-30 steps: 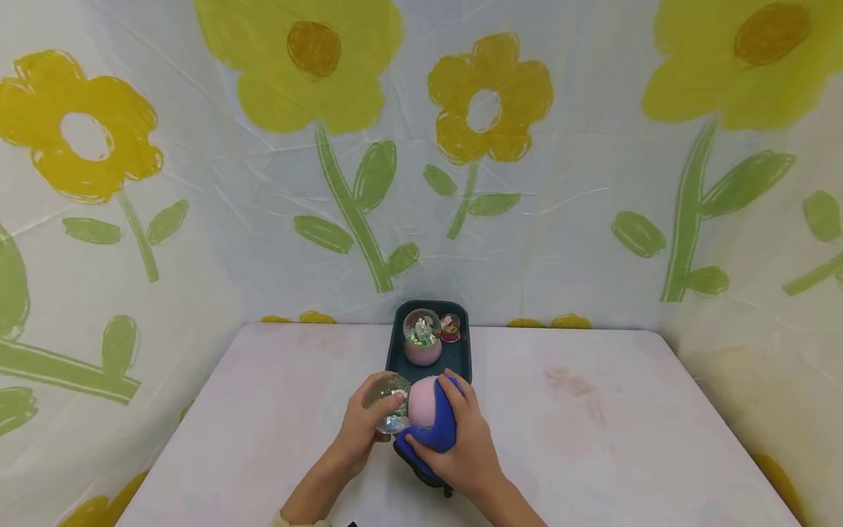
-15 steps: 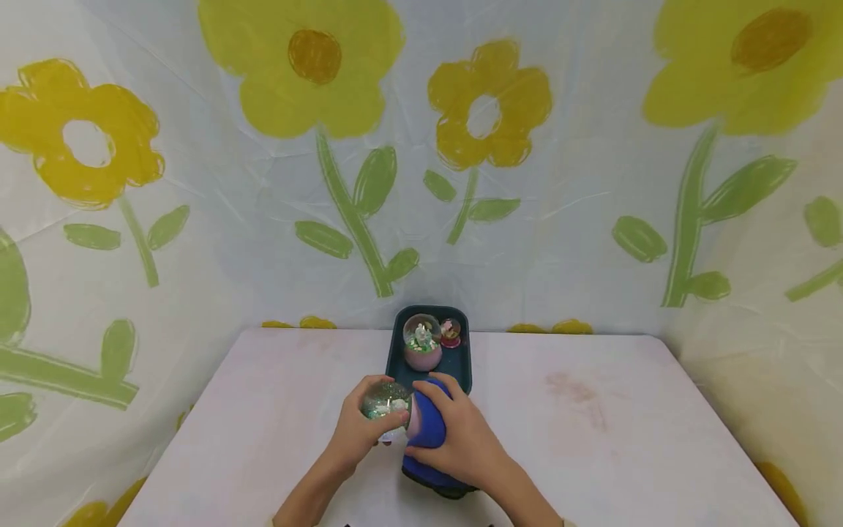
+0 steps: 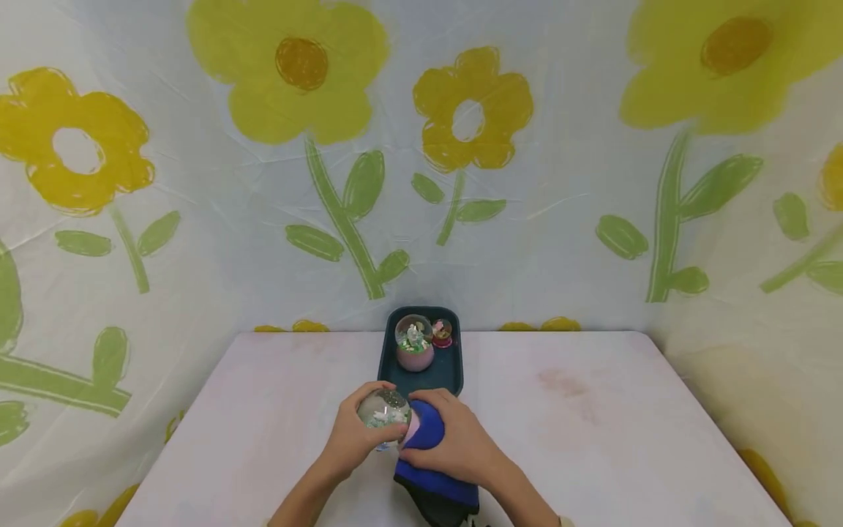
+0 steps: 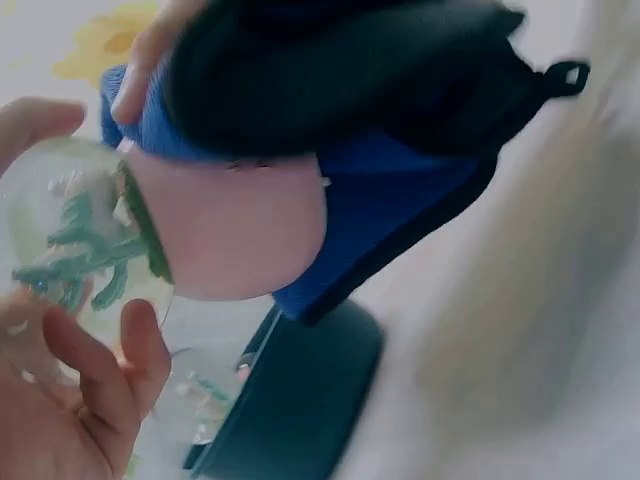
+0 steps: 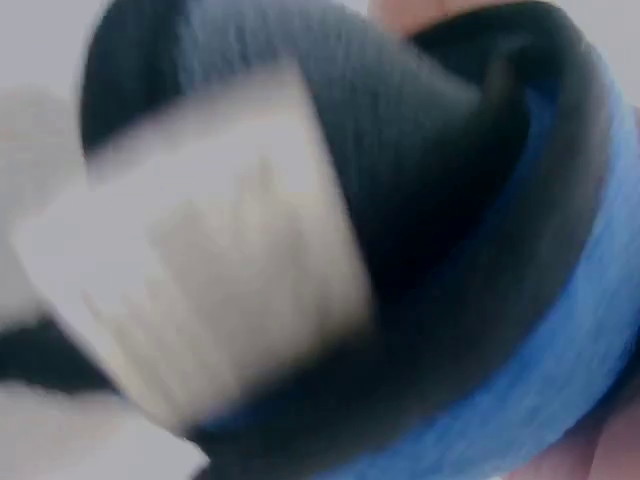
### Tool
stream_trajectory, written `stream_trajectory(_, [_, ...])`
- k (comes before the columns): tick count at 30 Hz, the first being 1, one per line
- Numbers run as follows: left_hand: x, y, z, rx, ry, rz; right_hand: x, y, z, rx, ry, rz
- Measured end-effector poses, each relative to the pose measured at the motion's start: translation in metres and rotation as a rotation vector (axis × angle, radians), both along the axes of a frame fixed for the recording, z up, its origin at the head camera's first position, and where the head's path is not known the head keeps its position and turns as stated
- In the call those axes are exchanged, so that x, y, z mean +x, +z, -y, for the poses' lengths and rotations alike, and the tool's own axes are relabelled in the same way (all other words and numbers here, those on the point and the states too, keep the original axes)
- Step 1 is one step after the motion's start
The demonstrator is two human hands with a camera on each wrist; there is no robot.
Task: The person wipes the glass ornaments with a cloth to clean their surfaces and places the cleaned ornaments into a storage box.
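Observation:
My left hand (image 3: 347,433) grips a snow globe (image 3: 382,411) by its clear glass ball, tilted so that its pink base (image 4: 235,225) points right. Green and white shapes show inside the glass. Against that base, my right hand (image 3: 461,441) holds a blue cloth (image 3: 426,424) with black edging, fingers curled over it. The cloth's loose end hangs below the hand, and a small black loop (image 4: 570,78) sticks out from its edge in the left wrist view. Up close, the right wrist view shows a blurred pale tag (image 5: 200,250) on the cloth.
Behind the hands, a dark green tray (image 3: 449,375) lies at the table's far edge. It bears another pink-based snow globe (image 3: 415,357) and a small one with a red base (image 3: 442,334). A flower-printed curtain (image 3: 540,278) closes off the back and sides.
The cloth has wrapped further over the pink base, which shows less now. Its loose end has swung lower and to the right. Both hands have dropped slightly in view.

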State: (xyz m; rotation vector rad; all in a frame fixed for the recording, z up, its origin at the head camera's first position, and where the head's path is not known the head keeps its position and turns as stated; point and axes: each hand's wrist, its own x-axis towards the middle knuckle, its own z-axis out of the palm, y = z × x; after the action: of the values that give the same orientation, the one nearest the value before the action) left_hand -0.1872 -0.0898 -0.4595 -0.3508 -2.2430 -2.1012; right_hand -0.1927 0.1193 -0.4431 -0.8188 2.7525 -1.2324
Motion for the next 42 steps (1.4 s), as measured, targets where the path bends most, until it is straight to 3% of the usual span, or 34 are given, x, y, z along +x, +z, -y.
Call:
stream_trajectory(3, [-0.004, -0.006, 0.000, 0.103, 0.021, 0.125, 0.006, -0.002, 0.007, 0.053, -0.050, -0.152])
stream_trajectory(7, [-0.011, -0.011, 0.001, 0.216, -0.002, 0.289, 0.006, -0.008, 0.014, -0.004, -0.117, -0.341])
stream_trajectory(10, [-0.014, -0.009, 0.002, 0.260, -0.015, 0.333, 0.003, -0.014, 0.017, -0.078, -0.139, -0.471])
stream_trajectory(13, [-0.015, -0.007, 0.002, 0.242, -0.015, 0.309, 0.001, -0.022, 0.019, -0.171, -0.142, -0.528])
stream_trajectory(17, [-0.015, -0.002, 0.002, 0.176, 0.015, 0.245, -0.001, -0.027, 0.019, -0.268, -0.108, -0.470])
stream_trajectory(21, [-0.014, 0.000, 0.003, 0.130, 0.041, 0.182, -0.005, -0.021, 0.017, -0.265, -0.081, -0.317])
stream_trajectory(24, [-0.014, 0.000, 0.002, 0.093, 0.040, 0.117, -0.010, -0.013, 0.011, -0.248, -0.060, -0.136])
stream_trajectory(29, [-0.007, -0.005, -0.008, 0.010, 0.006, 0.019, -0.011, -0.006, -0.009, -0.291, -0.007, 0.272])
stream_trajectory(32, [-0.007, -0.009, -0.015, 0.005, -0.022, 0.012, -0.011, -0.004, -0.018, -0.332, -0.010, 0.404])
stream_trajectory(34, [-0.010, -0.011, -0.017, 0.029, -0.021, 0.022, -0.011, -0.004, -0.018, -0.336, -0.036, 0.377])
stream_trajectory(39, [-0.013, -0.019, -0.013, 0.123, 0.033, 0.146, -0.002, -0.014, -0.001, -0.287, -0.115, 0.108])
stream_trajectory(42, [-0.010, -0.020, -0.011, 0.156, 0.069, 0.212, 0.002, -0.020, 0.006, -0.255, -0.119, 0.020])
